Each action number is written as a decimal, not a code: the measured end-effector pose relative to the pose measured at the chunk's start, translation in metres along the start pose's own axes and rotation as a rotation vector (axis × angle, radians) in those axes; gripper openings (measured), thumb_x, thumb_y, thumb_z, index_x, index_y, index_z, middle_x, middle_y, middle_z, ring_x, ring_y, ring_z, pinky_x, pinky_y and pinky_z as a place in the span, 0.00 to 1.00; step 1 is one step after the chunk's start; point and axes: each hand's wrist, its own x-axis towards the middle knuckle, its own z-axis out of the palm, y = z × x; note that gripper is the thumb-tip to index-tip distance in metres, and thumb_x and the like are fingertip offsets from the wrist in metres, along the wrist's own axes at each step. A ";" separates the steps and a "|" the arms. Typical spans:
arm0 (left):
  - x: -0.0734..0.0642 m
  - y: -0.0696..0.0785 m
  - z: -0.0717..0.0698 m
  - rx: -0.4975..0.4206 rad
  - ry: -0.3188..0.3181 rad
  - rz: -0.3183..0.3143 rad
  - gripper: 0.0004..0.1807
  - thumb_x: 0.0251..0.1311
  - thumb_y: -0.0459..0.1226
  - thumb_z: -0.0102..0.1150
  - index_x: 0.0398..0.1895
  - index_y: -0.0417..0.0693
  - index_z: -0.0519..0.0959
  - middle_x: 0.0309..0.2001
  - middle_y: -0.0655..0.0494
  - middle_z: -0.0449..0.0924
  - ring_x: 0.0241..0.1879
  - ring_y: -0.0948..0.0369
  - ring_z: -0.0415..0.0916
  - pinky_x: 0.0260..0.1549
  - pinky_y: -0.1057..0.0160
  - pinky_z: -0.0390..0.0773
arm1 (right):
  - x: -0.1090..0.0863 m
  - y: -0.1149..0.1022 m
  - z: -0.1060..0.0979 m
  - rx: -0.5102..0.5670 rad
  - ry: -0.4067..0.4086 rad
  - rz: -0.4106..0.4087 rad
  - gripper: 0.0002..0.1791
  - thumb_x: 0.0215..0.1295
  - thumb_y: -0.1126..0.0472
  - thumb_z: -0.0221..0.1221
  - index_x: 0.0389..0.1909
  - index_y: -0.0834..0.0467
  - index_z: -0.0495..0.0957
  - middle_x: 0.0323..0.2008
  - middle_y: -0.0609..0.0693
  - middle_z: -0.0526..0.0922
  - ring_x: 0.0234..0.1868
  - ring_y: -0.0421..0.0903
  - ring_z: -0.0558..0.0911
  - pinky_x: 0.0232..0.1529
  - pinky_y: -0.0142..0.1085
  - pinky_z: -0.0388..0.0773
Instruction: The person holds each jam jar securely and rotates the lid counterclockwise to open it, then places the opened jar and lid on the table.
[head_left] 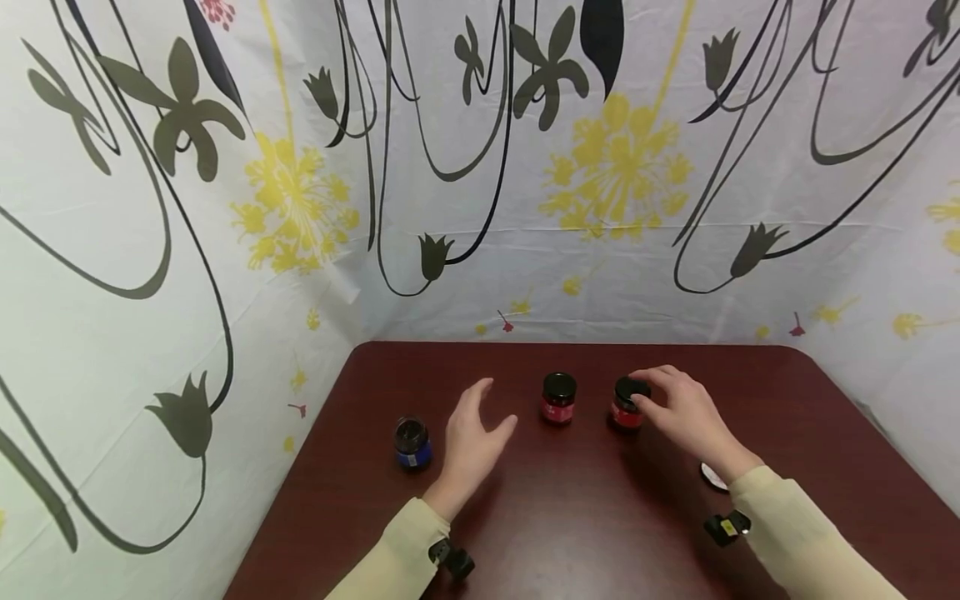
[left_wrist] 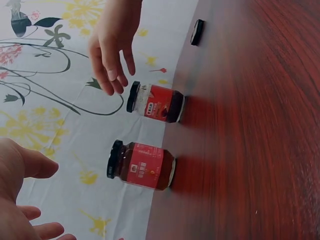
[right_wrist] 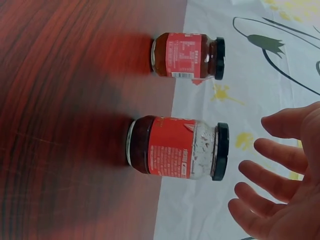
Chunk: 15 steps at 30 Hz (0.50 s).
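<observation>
My right hand (head_left: 686,412) is held over the right-hand red-label jar (right_wrist: 172,147), fingers loosely bent. In the right wrist view its fingertips stand a little apart from that jar's black lid (right_wrist: 220,151). This jar is partly filled with something dark and stands upright. Left of it is a second red-label jar (left_wrist: 145,166), fuller, also with a black lid. My left hand (head_left: 474,437) hovers between this jar and a blue-label jar (head_left: 412,443), thumb and fingers spread, holding nothing. The blue-label jar has its mouth uncovered.
A loose lid (head_left: 714,477), dark-rimmed with a pale inside, lies on the table near my right wrist; it stands on the far side in the left wrist view. The dark red table (head_left: 555,517) backs onto a white patterned cloth (head_left: 480,200).
</observation>
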 end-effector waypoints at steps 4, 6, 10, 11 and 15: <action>0.001 -0.001 0.006 -0.004 -0.022 -0.024 0.37 0.59 0.45 0.72 0.70 0.55 0.69 0.64 0.56 0.74 0.63 0.61 0.71 0.59 0.51 0.73 | 0.003 -0.002 0.004 0.010 -0.013 -0.004 0.20 0.69 0.56 0.64 0.59 0.56 0.80 0.55 0.55 0.78 0.52 0.58 0.78 0.44 0.54 0.75; 0.001 -0.001 0.009 -0.001 -0.026 -0.022 0.37 0.58 0.45 0.72 0.70 0.54 0.69 0.64 0.56 0.74 0.63 0.60 0.72 0.58 0.51 0.73 | 0.005 -0.002 0.005 0.010 -0.014 -0.009 0.20 0.69 0.57 0.64 0.59 0.56 0.80 0.55 0.55 0.78 0.50 0.57 0.78 0.43 0.53 0.75; 0.003 0.000 0.015 -0.010 -0.038 -0.018 0.37 0.58 0.43 0.73 0.70 0.53 0.69 0.64 0.55 0.74 0.63 0.59 0.72 0.57 0.49 0.74 | 0.009 -0.004 0.007 0.003 -0.008 -0.018 0.19 0.68 0.57 0.65 0.58 0.54 0.80 0.54 0.53 0.79 0.46 0.53 0.78 0.40 0.50 0.75; 0.003 0.000 0.016 -0.014 -0.040 -0.018 0.37 0.58 0.43 0.73 0.70 0.52 0.69 0.64 0.55 0.74 0.63 0.58 0.72 0.57 0.49 0.74 | 0.010 -0.004 0.008 0.002 -0.008 -0.021 0.19 0.68 0.57 0.65 0.58 0.54 0.80 0.54 0.53 0.79 0.46 0.53 0.78 0.41 0.50 0.76; 0.004 0.001 0.022 -0.018 -0.050 -0.027 0.36 0.58 0.43 0.73 0.69 0.53 0.70 0.63 0.55 0.75 0.62 0.59 0.73 0.57 0.49 0.74 | 0.014 -0.005 0.012 0.007 -0.025 -0.026 0.19 0.68 0.56 0.64 0.59 0.52 0.79 0.54 0.51 0.78 0.50 0.52 0.79 0.45 0.52 0.77</action>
